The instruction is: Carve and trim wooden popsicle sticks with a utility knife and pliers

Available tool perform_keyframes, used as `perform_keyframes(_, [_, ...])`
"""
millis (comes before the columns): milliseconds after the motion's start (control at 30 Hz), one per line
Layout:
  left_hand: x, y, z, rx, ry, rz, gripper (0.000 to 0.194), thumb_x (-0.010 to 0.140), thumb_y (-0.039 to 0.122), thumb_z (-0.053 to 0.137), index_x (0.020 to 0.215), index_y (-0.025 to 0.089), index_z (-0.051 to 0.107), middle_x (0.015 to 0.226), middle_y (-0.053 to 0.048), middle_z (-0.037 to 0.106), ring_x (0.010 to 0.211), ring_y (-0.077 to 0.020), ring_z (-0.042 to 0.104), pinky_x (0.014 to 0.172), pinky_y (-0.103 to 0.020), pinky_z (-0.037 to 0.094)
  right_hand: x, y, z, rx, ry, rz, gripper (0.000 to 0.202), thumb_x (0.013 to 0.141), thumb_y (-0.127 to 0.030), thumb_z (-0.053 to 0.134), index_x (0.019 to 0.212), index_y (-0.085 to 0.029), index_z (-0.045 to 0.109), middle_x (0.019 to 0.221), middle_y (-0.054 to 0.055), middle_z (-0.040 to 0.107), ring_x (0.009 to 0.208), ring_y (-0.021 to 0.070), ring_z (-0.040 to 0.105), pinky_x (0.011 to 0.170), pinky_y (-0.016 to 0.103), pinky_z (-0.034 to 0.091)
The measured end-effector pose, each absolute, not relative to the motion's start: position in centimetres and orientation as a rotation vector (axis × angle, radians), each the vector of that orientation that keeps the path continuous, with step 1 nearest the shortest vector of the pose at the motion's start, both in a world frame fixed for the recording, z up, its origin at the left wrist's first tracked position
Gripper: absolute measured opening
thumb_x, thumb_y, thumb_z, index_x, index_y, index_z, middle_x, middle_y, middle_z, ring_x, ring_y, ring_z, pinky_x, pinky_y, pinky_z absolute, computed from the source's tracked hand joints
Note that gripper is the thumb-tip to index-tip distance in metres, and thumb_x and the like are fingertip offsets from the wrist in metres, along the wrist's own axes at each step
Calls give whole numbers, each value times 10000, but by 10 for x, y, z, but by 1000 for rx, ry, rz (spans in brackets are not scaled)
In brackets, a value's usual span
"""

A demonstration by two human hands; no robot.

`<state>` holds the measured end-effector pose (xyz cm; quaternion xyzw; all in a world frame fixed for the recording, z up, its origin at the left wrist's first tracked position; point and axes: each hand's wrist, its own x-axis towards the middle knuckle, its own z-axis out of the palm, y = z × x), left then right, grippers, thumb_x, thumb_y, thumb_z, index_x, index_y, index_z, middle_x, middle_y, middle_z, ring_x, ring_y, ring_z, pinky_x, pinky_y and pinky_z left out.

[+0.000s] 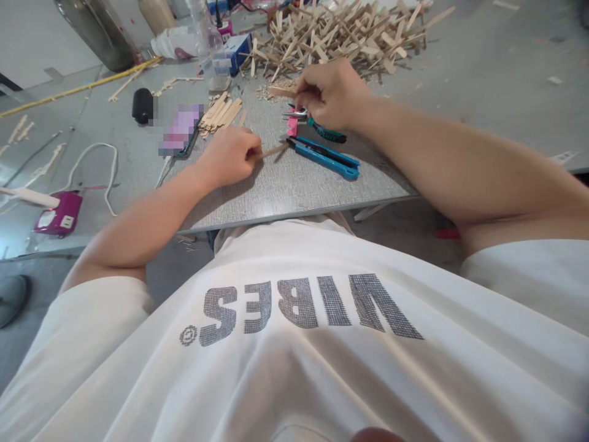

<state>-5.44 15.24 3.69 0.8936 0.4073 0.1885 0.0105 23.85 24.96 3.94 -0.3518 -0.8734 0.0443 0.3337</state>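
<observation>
My left hand (232,155) rests low over the near part of the table, closed on a thin wooden craft stick (274,151) that points right. Farther up, my right hand (335,93) is closed in a pinch, and another craft stick (281,92) juts out leftward from its fingers. Just under those fingers are a metal tool tip and a pair of pliers with green and black handles (327,133), partly covered by the hand. Beside them lies a small pink piece (292,127). A blue utility knife (326,158) lies between my hands, nearer the table edge.
A big heap of glued craft sticks (345,40) fills the back. Loose sticks (221,113) lie near a phone (181,130) and a black case (143,106). A purple power socket (59,213) with a white cable sits left. A blue box (234,54) stands behind.
</observation>
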Motion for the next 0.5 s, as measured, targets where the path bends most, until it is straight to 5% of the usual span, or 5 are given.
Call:
perform_keyframes(133, [-70, 172, 49, 2715, 1592, 542, 61, 774, 231, 723, 785, 267, 770, 797, -72, 748, 733, -259, 603, 797, -431, 552, 241, 243, 42, -891, -2290, 107, 252, 964, -250, 613, 1112, -180, 804, 1040, 121, 877, 912, 273, 790, 841, 389, 588])
perform_keyframes(267, [-81, 159, 85, 2601, 1349, 305, 133, 774, 272, 754, 841, 238, 864, 792, -52, 798, 718, -227, 664, 747, -366, 526, 242, 235, 47, -885, -2258, 95, 225, 974, -170, 598, 1089, -179, 791, 1045, 111, 873, 927, 261, 810, 836, 370, 601])
perform_keyframes(333, [-86, 151, 94, 2511, 1163, 28, 111, 781, 329, 806, 835, 256, 871, 764, -5, 803, 694, -193, 692, 750, -318, 542, 242, 233, 49, -880, -2256, 85, 214, 994, -223, 601, 1072, -179, 796, 1035, 125, 871, 928, 266, 808, 841, 387, 606])
perform_keyframes(500, [-90, 154, 74, 2549, 1060, 62, 204, 826, 450, 826, 813, 246, 830, 709, 36, 746, 691, -158, 666, 922, -334, 585, 241, 233, 50, -872, -2259, 106, 359, 1005, -530, 623, 1070, -234, 816, 1023, 138, 871, 942, 292, 804, 854, 435, 597])
